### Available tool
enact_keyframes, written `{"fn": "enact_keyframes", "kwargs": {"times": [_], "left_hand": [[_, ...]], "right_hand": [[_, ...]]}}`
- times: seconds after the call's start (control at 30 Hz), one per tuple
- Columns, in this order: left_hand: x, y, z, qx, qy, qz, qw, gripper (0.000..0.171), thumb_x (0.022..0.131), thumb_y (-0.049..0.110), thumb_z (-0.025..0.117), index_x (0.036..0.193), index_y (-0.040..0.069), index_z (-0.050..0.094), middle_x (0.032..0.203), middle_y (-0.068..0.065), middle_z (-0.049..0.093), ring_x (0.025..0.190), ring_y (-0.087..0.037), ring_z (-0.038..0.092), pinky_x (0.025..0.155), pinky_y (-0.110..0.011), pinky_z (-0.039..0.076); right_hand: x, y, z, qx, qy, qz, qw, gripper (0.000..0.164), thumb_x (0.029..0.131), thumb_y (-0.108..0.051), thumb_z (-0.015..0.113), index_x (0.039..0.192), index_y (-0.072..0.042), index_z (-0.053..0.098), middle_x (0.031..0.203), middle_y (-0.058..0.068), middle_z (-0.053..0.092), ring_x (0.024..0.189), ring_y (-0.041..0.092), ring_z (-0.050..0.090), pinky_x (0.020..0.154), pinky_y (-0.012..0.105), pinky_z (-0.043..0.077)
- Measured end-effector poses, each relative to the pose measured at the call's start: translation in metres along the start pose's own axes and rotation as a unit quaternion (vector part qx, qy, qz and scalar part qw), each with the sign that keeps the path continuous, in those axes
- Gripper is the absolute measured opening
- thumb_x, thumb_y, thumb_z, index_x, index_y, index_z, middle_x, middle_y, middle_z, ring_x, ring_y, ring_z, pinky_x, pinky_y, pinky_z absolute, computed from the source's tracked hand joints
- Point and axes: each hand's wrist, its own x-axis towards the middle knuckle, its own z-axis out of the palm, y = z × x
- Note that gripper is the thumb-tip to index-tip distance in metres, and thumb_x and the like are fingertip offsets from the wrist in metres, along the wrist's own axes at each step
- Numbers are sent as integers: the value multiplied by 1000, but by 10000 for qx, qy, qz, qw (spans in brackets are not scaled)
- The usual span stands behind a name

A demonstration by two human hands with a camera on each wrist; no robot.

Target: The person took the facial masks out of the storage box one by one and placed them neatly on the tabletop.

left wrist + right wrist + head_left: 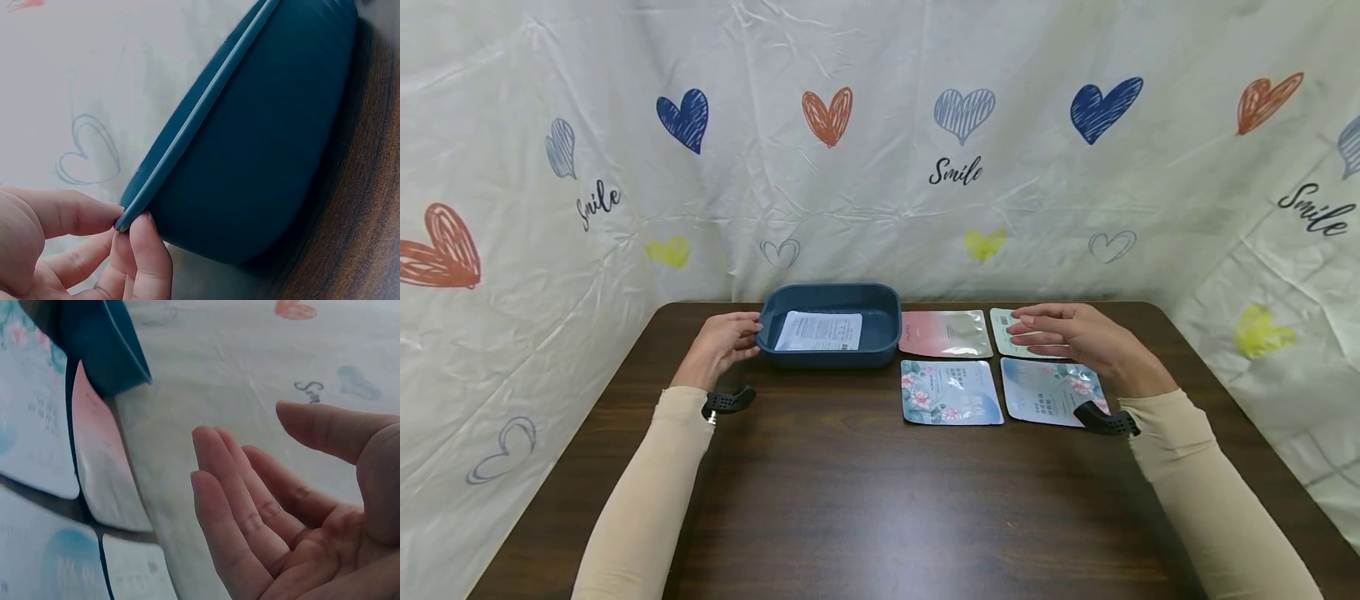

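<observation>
A blue plastic basin (827, 359) stands at the back of the table, with a white printed sachet (820, 332) lying inside it. My left hand (724, 342) pinches the basin's left rim between thumb and fingers, as the left wrist view shows close up. My right hand (1078, 337) hovers over a pale green sachet (1006, 332), fingers spread loosely and nothing between them. Left of that lies a pink sachet (943, 333). In front are two blue floral sachets, the left one (952, 393) fully seen and the right one (1048, 390) partly covered by the wrist strap.
The dark wooden table (880, 500) ends at the back against a white curtain (880, 208) printed with hearts. Black straps (730, 402) circle both wrists. The pink sachet lies close beside the basin's right side.
</observation>
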Motion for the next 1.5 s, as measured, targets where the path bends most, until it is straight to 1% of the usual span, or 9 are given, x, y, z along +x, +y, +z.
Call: {"fn": "enact_keyframes", "kwargs": {"times": [0.13, 0.3, 0.47, 0.6, 0.8, 0.9, 1.07, 1.2, 1.5], "left_hand": [[1, -1, 1, 20, 16, 7, 10000, 43, 102, 13, 59, 144, 5, 55, 118, -12, 60, 82, -13, 61, 74, -25, 58], [1, -1, 1, -33, 24, -19, 10000, 43, 102, 14, 59, 144, 5, 55, 115, -10, 61, 82, -13, 61, 73, -25, 58], [3, -1, 0, -115, -36, -33, 9999, 44, 102, 11, 59, 145, 5, 54, 116, -10, 61, 80, -12, 62, 70, -24, 57], [3, 0, 0, -95, -54, -59, 9999, 44, 102, 11, 59, 145, 5, 53, 118, -11, 60, 80, -12, 62, 71, -24, 57], [4, 1, 0, -52, -2, -68, 10000, 43, 102, 12, 59, 145, 5, 55, 118, -12, 60, 79, -13, 62, 70, -24, 57], [5, 0, 1, -63, 25, -59, 10000, 42, 102, 11, 59, 144, 5, 55, 116, -11, 61, 79, -13, 62, 70, -24, 58], [4, 0, 1, -54, 25, -53, 10000, 43, 102, 11, 59, 144, 6, 55, 118, -11, 60, 81, -14, 62, 71, -24, 58], [3, 0, 1, -38, 47, -58, 10000, 42, 102, 12, 58, 144, 6, 56, 122, -13, 59, 83, -14, 62, 72, -24, 58], [0, 0, 1, -2, 15, -4, 10000, 43, 102, 12, 58, 144, 5, 55, 130, -16, 57, 90, -16, 61, 73, -23, 58]], "right_hand": [[12, -10, 14, 173, -63, -80, 9998, 53, 103, -27, 62, 144, 2, 47, 125, 8, 71, 116, 21, 69, 96, 33, 56], [27, -20, 30, 221, -37, -17, 9997, 56, 102, -29, 63, 145, 3, 47, 119, 4, 73, 113, 19, 70, 94, 31, 57], [41, -26, 43, 266, -35, 29, 9996, 55, 103, -28, 61, 147, 2, 46, 130, 13, 68, 109, 14, 71, 92, 29, 57], [48, -29, 51, 417, -48, 32, 9991, 57, 104, -28, 60, 148, 2, 44, 137, 19, 63, 112, 16, 70, 96, 33, 56], [58, -35, 65, 584, 5, 6, 9983, 56, 102, -29, 64, 148, -1, 46, 139, 19, 61, 117, 20, 68, 101, 37, 53], [64, -37, 70, 678, -29, -69, 9977, 54, 102, -25, 63, 148, -2, 47, 139, 18, 62, 120, 22, 66, 101, 36, 53], [75, -40, 80, 815, -185, -180, 9963, 50, 103, -18, 61, 148, -2, 47, 143, 20, 58, 122, 22, 65, 106, 39, 50], [84, -44, 89, 884, -253, -203, 9956, 49, 103, -16, 61, 148, -3, 47, 146, 22, 54, 122, 22, 65, 109, 42, 47], [103, -50, 112, 1252, -83, -176, 9919, 52, 101, -18, 65, 148, -3, 48, 144, 23, 55, 131, 35, 57, 112, 50, 42]]}}
